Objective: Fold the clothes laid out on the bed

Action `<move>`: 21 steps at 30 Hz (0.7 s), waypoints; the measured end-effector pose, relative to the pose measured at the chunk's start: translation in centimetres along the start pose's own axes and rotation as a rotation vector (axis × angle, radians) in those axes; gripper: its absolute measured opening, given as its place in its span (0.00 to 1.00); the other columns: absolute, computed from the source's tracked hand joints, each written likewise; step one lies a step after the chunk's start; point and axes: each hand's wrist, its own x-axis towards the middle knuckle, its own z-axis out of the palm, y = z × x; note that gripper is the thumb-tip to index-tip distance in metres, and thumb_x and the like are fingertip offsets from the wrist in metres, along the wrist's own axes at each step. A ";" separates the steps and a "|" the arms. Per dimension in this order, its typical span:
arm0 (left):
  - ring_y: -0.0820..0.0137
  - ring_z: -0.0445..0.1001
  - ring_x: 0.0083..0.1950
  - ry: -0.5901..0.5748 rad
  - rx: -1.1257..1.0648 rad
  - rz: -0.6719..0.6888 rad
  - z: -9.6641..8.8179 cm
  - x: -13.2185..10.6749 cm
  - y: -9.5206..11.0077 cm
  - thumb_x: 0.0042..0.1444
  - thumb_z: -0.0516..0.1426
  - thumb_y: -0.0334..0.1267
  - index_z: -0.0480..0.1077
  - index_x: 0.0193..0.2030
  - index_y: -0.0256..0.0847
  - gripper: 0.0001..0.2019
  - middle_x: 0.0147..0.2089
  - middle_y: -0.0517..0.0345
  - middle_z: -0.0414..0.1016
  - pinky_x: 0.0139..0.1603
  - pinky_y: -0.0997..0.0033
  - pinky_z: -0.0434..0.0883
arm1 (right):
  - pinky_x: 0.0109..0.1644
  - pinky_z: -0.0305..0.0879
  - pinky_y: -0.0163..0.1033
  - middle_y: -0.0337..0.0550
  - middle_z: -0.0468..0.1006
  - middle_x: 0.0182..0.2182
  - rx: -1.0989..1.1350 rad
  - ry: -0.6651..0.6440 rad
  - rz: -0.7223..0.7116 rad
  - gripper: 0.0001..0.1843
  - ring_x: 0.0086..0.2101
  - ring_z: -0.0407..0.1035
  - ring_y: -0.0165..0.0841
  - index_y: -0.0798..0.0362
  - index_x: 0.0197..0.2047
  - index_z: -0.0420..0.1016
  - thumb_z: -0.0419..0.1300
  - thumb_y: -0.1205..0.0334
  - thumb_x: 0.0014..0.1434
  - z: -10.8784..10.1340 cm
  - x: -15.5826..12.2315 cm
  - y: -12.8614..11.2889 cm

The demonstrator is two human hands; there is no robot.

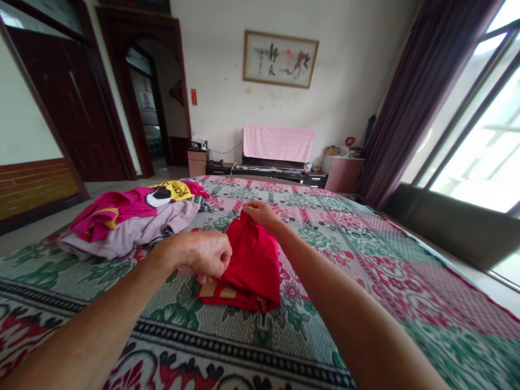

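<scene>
A red garment [252, 268] lies partly folded on the patterned bedspread [365, 281] in front of me. My left hand [207, 254] is closed, pinching the garment's near left edge. My right hand [260, 213] is closed on the garment's far top edge, lifting it slightly. A yellowish patch shows at the garment's lower left corner.
A pile of clothes [130, 219], pink, lilac and yellow, sits on the bed to the far left. Beyond the bed stand a low cabinet with a pink cloth [278, 142] draped over it, a doorway [146, 108] at left and a curtained window [467, 119] at right.
</scene>
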 end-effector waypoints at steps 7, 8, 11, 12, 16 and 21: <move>0.69 0.72 0.21 -0.111 -0.188 0.008 -0.8 -0.3 -1.0 0.43 0.56 0.42 0.75 0.30 0.42 0.10 0.21 0.58 0.75 0.24 0.73 0.64 | 0.26 0.62 0.26 0.34 0.72 0.23 0.029 -0.145 -0.031 0.06 0.24 0.67 0.23 0.53 0.32 0.72 0.61 0.59 0.53 0.1 -0.6 1.1; 0.69 0.71 0.20 -0.087 -0.197 0.001 -1.1 -0.3 -1.4 0.44 0.56 0.43 0.75 0.30 0.42 0.10 0.21 0.58 0.75 0.24 0.73 0.64 | 0.28 0.64 0.27 0.35 0.74 0.25 0.026 -0.161 -0.049 0.07 0.26 0.68 0.24 0.53 0.34 0.73 0.61 0.59 0.53 -0.2 -0.7 1.2; 0.70 0.69 0.20 0.021 -0.148 -0.072 -1.6 0.0 -2.5 0.46 0.56 0.46 0.72 0.22 0.40 0.12 0.18 0.56 0.72 0.25 0.73 0.64 | 0.36 0.68 0.32 0.38 0.77 0.30 -0.111 -0.110 -0.114 0.08 0.30 0.70 0.27 0.54 0.37 0.75 0.59 0.61 0.54 -1.8 -0.8 1.6; 0.70 0.69 0.20 0.046 -0.116 -0.101 -1.7 0.1 -2.7 0.47 0.56 0.48 0.70 0.19 0.39 0.15 0.16 0.55 0.71 0.25 0.73 0.64 | 0.39 0.68 0.33 0.39 0.77 0.31 -0.206 -0.048 -0.140 0.07 0.32 0.71 0.28 0.54 0.36 0.75 0.58 0.63 0.54 -2.5 -0.8 2.0; 0.70 0.68 0.20 0.018 -0.044 -0.153 -1.2 0.9 -2.9 0.49 0.55 0.57 0.68 0.14 0.39 0.24 0.16 0.52 0.71 0.27 0.71 0.66 | 0.47 0.65 0.36 0.41 0.79 0.35 -0.606 0.235 -0.153 0.13 0.39 0.72 0.33 0.54 0.39 0.78 0.56 0.67 0.51 -5.2 -0.6 3.7; 0.69 0.68 0.20 -0.040 -0.035 -0.243 -0.1 2.3 -2.9 0.44 0.59 0.58 0.66 0.12 0.39 0.24 0.14 0.52 0.70 0.25 0.71 0.65 | 0.38 0.62 0.34 0.39 0.77 0.30 -0.896 0.131 -0.091 0.14 0.33 0.69 0.31 0.54 0.36 0.78 0.56 0.55 0.54 -6.4 -0.9 4.5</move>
